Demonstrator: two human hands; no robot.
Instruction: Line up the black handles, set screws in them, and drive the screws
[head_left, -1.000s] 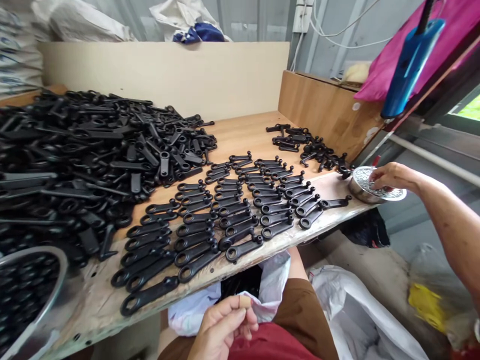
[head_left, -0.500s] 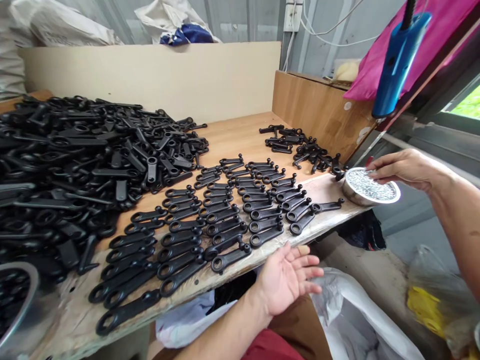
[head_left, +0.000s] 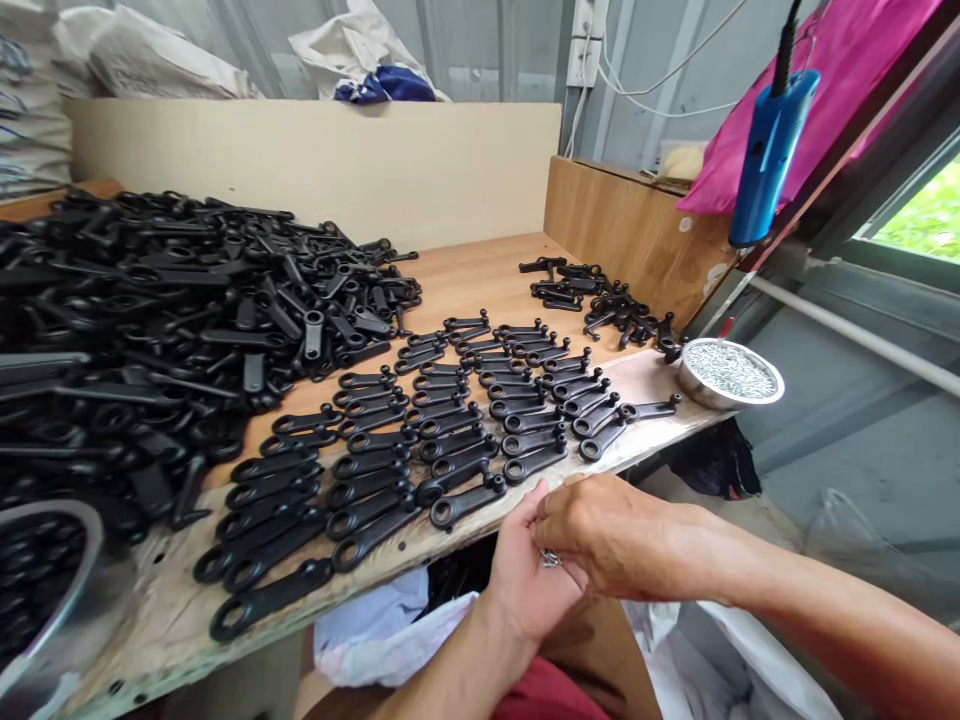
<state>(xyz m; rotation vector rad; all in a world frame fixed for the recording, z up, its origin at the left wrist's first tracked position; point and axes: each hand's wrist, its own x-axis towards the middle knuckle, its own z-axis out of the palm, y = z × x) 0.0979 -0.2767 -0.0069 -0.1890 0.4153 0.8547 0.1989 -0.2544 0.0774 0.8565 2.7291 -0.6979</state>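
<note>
Corrugated wall [head_left: 499, 50], crowded wooden table [head_left: 457, 265]

Black ring-ended levers [head_left: 454, 408] lie heaped at left and in rows in front; a pin-filled metal bowl [head_left: 696, 387] stands at right, a blue tool [head_left: 772, 165] hanging above. Small metal pins [head_left: 550, 558] show in the palm of the left hand [head_left: 525, 595] near the front edge; fingers of the right hand [head_left: 634, 538] curl over it, both grips too hidden to tell.

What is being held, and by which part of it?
Small silver metal pieces, in the palm of the left hand, partly hidden by the right hand; which part is gripped cannot be told.
</note>
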